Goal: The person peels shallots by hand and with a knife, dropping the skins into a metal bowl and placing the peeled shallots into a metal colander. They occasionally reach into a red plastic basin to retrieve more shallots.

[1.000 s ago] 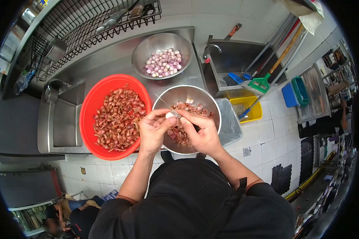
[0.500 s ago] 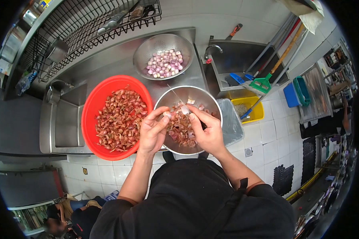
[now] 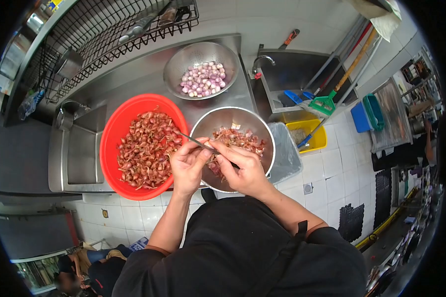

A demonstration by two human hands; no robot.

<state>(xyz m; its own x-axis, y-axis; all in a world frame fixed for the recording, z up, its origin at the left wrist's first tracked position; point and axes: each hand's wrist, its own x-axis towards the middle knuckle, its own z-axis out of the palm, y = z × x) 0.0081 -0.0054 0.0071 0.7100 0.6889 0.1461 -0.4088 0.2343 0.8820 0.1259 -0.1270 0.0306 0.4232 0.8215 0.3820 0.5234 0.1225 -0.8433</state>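
Note:
My left hand pinches a shallot, mostly hidden by the fingers, over the left side of a steel bowl. In my right hand is a small knife, its dark blade pointing left across my left fingers. Reddish shallot skins lie in the bowl below. To the left, a red basin holds many unpeeled shallots. Behind the bowl, a steel colander contains peeled, pale purple shallots.
A small sink is at the left and a deeper one at the back right. A wire rack hangs above the counter. Beside the bowl are a clear plastic container and a yellow bucket. People crouch at lower left.
My right hand has moved left and close to my left hand. The knife has swung from pointing up and away to pointing left across my left fingers.

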